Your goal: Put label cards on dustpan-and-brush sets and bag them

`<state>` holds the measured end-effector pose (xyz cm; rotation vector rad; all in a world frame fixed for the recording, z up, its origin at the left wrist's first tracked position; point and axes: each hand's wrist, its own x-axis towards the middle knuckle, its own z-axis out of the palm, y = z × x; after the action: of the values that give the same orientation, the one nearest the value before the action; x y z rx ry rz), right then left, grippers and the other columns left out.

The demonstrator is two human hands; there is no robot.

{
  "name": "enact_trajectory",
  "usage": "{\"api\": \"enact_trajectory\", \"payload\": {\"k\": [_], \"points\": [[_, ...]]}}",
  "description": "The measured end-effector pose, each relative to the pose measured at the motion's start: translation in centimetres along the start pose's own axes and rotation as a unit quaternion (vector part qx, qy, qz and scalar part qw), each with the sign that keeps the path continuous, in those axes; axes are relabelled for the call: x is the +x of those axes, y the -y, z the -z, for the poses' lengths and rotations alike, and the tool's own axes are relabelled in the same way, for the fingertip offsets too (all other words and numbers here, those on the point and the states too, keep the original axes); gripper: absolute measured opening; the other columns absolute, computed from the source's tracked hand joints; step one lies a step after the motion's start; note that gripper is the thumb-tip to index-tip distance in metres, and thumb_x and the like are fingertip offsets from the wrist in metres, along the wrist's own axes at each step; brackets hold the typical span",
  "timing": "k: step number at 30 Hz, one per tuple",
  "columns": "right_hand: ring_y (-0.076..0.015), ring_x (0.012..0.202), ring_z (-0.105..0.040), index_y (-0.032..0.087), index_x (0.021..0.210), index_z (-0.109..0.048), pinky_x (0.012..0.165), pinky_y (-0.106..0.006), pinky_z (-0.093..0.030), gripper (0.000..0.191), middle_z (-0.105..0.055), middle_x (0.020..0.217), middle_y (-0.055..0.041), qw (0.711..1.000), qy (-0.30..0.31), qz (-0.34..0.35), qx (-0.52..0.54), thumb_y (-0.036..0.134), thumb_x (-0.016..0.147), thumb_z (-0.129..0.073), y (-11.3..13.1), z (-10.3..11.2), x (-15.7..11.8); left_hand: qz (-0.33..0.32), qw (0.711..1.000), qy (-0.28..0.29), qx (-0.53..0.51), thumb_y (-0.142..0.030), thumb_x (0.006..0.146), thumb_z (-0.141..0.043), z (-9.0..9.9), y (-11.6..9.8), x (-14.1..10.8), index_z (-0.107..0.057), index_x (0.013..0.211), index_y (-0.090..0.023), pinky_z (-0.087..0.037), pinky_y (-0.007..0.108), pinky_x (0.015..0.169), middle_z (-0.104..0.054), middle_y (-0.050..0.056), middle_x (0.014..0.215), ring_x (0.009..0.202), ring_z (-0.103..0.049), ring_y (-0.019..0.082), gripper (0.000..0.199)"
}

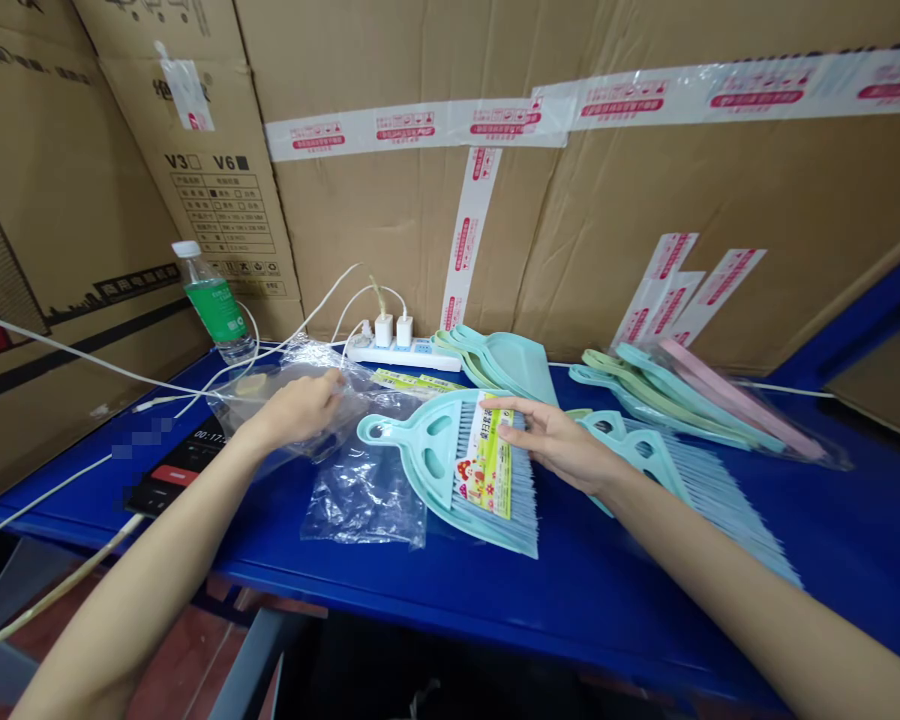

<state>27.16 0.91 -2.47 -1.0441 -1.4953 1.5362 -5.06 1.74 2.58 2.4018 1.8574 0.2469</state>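
Note:
A light turquoise dustpan (427, 490) lies on the blue table with a small brush (523, 500) nested in it, its handle pointing left. Around the brush's bristles sits a printed card label (487, 470). My right hand (559, 440) grips this set at the label's right edge, thumb and fingers closed on it. My left hand (300, 410) is over crumpled clear plastic bags (251, 400), its fingers pinched on the plastic; the fingertips are partly hidden. Another clear plastic bag (364, 500) lies flat between the left hand and the dustpan.
Turquoise brushes (720, 490) lie at right, with bagged green, blue and pink pieces (727, 400) behind. More dustpans (506, 360), yellow-green labels (412, 381) and a power strip (420, 352) are at the back. A bottle (214, 305), phone (180, 470) and cables occupy the left; cardboard (390, 220) walls the back.

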Motion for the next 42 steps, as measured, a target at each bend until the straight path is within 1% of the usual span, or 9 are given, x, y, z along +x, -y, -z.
{"api": "enact_trajectory", "payload": {"k": [3, 6, 11, 16, 22, 30, 35, 38, 42], "points": [[-0.0229, 0.106, -0.065, 0.025, 0.107, -0.069, 0.095, -0.043, -0.052, 0.049, -0.069, 0.115, -0.005, 1.0, -0.008, -0.009, 0.004, 0.042, 0.064, -0.083, 0.2, -0.2, -0.1, -0.034, 0.994, 0.032, -0.096, -0.022, 0.088, -0.033, 0.0, -0.7, -0.1, -0.05, 0.118, -0.013, -0.045, 0.026, 0.06, -0.063, 0.0, 0.064, 0.053, -0.062, 0.015, 0.036], [-0.0223, 0.105, -0.065, 0.024, 0.108, -0.068, 0.093, -0.041, -0.053, 0.049, -0.07, 0.114, -0.005, 1.0, -0.009, -0.016, 0.001, 0.041, 0.064, -0.083, 0.4, -0.4, -0.1, -0.065, 0.981, 0.062, -0.171, -0.021, 0.087, -0.034, -0.4, -0.9, 0.0, -0.045, 0.12, -0.015, -0.047, 0.024, 0.056, -0.066, 0.0, 0.076, 0.052, -0.062, 0.013, 0.035], [-0.0218, 0.104, -0.065, 0.024, 0.109, -0.068, 0.091, -0.04, -0.054, 0.045, -0.069, 0.114, -0.0053, 1.0, -0.004, -0.02, -0.002, 0.038, 0.068, -0.081, 0.4, -0.3, -0.2, -0.082, 0.974, 0.076, -0.197, -0.019, 0.086, -0.038, -0.8, -0.6, 0.2, -0.042, 0.113, -0.019, -0.048, 0.022, 0.053, -0.063, -0.003, 0.076, 0.051, -0.062, 0.01, 0.027], [-0.0217, 0.101, -0.066, 0.025, 0.109, -0.068, 0.085, -0.038, -0.056, 0.042, -0.069, 0.112, -0.0051, 1.0, 0.006, -0.015, -0.011, 0.038, 0.07, -0.08, 0.2, -0.2, -0.3, -0.084, 0.967, 0.095, -0.219, -0.025, 0.089, -0.04, -0.9, -0.5, 0.3, -0.041, 0.112, -0.018, -0.05, 0.022, 0.052, -0.063, 0.0, 0.084, 0.054, -0.062, 0.01, 0.024], [-0.0209, 0.096, -0.066, 0.025, 0.109, -0.069, 0.079, -0.037, -0.058, 0.042, -0.069, 0.108, -0.0051, 1.0, 0.02, 0.0, -0.024, 0.042, 0.072, -0.079, -0.2, -0.3, -0.2, -0.109, 0.951, 0.097, -0.272, -0.023, 0.089, -0.042, -1.9, 0.1, 0.6, -0.041, 0.113, -0.019, -0.053, 0.023, 0.052, -0.062, 0.003, 0.095, 0.055, -0.062, 0.009, 0.024], [-0.0194, 0.09, -0.066, 0.024, 0.107, -0.068, 0.066, -0.03, -0.056, 0.042, -0.068, 0.105, -0.0053, 0.999, -0.009, -0.013, -0.04, 0.044, 0.072, -0.078, -0.7, -0.7, -0.1, -0.12, 0.945, 0.138, -0.271, -0.023, 0.083, -0.05, -1.9, 0.4, 0.7, -0.043, 0.112, -0.018, -0.05, 0.023, 0.053, -0.058, -0.003, 0.079, 0.055, -0.06, 0.01, 0.03], [-0.0226, 0.104, -0.064, 0.029, 0.118, -0.065, 0.079, -0.036, -0.058, 0.04, -0.065, 0.117, -0.0063, 0.997, -0.007, -0.023, -0.067, 0.043, 0.081, -0.07, -0.2, -1.0, -0.2, -0.114, 0.957, 0.124, -0.237, -0.019, 0.077, -0.049, -2.1, 0.3, 0.8, -0.042, 0.107, -0.018, -0.043, 0.022, 0.051, -0.059, -0.005, 0.072, 0.05, -0.055, 0.009, 0.031], [-0.0236, 0.111, -0.062, 0.032, 0.126, -0.06, 0.087, -0.04, -0.057, 0.047, -0.061, 0.126, -0.006, 0.997, 0.03, -0.022, -0.073, 0.04, 0.081, -0.07, 0.2, -0.8, -0.4, -0.122, 0.962, 0.094, -0.226, -0.017, 0.072, -0.05, -2.2, 0.5, 0.9, -0.041, 0.101, -0.019, -0.042, 0.022, 0.053, -0.059, -0.006, 0.07, 0.05, -0.052, 0.008, 0.03], [-0.024, 0.111, -0.062, 0.032, 0.134, -0.055, 0.088, -0.041, -0.057, 0.056, -0.058, 0.129, -0.0076, 0.993, 0.063, -0.016, -0.094, 0.041, 0.081, -0.07, 0.4, -0.2, -0.6, -0.12, 0.969, 0.062, -0.208, -0.019, 0.074, -0.051, -2.0, 0.8, 0.9, -0.041, 0.094, -0.02, -0.044, 0.023, 0.057, -0.058, -0.007, 0.065, 0.054, -0.054, 0.01, 0.022]]}}
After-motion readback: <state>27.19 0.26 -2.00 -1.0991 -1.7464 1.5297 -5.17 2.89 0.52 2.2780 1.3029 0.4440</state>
